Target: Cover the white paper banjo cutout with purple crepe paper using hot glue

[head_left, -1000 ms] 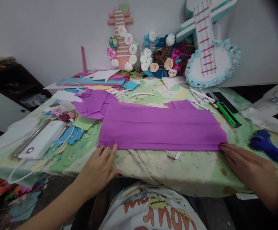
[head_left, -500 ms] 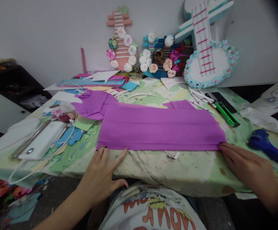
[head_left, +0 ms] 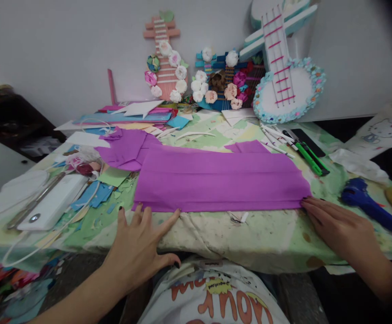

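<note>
A long purple sheet of paper (head_left: 219,177), possibly crepe paper, lies on the table with creases running along it. Its near edge has a narrow folded strip. My left hand (head_left: 142,245) is open, fingers spread, with some fingertips touching the near left part of that edge. At the near right corner, my right hand (head_left: 339,227) rests with fingers stretched out and close together on the paper; its thumb is hidden. Crumpled purple paper (head_left: 123,148) adjoins the sheet's far left, and a smaller purple piece (head_left: 248,146) shows behind it.
A green utility knife (head_left: 312,159), white sticks (head_left: 277,139) and a blue glue gun (head_left: 365,198) lie to the right. On the left are a white power bank (head_left: 54,202) with a cable and paper scraps. Decorated guitar shapes (head_left: 289,85) lean against the wall.
The view has shifted slightly, moving the scene a little left. One finger of my left hand has spread outward, off the paper's edge. My right hand stays at the corner.
</note>
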`<state>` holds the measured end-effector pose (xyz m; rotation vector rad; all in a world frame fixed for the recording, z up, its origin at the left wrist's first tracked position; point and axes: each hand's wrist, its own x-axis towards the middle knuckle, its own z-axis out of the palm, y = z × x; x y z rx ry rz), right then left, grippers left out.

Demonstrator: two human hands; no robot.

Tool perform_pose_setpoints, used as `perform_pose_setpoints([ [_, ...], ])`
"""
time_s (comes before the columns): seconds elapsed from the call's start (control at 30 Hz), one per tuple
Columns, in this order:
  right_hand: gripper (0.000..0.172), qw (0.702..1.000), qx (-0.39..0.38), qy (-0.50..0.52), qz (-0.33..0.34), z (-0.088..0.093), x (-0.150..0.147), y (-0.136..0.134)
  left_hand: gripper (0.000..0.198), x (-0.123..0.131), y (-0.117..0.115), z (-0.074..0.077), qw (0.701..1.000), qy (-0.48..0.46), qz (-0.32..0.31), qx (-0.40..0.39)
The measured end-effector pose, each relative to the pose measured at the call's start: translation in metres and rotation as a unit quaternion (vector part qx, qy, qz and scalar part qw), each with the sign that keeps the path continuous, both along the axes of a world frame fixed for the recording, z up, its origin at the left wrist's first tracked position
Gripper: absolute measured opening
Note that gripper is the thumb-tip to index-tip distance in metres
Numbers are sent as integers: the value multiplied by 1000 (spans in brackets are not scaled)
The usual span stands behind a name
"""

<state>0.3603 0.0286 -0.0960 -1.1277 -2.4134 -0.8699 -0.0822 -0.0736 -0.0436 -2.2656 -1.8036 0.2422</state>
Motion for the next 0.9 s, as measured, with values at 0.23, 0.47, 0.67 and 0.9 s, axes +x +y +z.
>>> perform_pose_setpoints([
  [0.23, 22, 999, -27, -39, -4, 2, 2, 1, 81, -1, 13, -11, 982, -99, -157, 28],
  [0.47, 20, 1000, -13, -13, 0, 1, -3, -1, 87, 9, 26, -26, 968, -133, -204, 61],
  [0.67, 22, 999, -45, 8, -10, -3, 0, -2, 96, 23, 18, -31, 977, -104, -167, 80],
  [0.9, 20, 999, -28, 18, -9, -7, 1, 0, 89, 35, 18, -23, 987, -105, -117, 18],
])
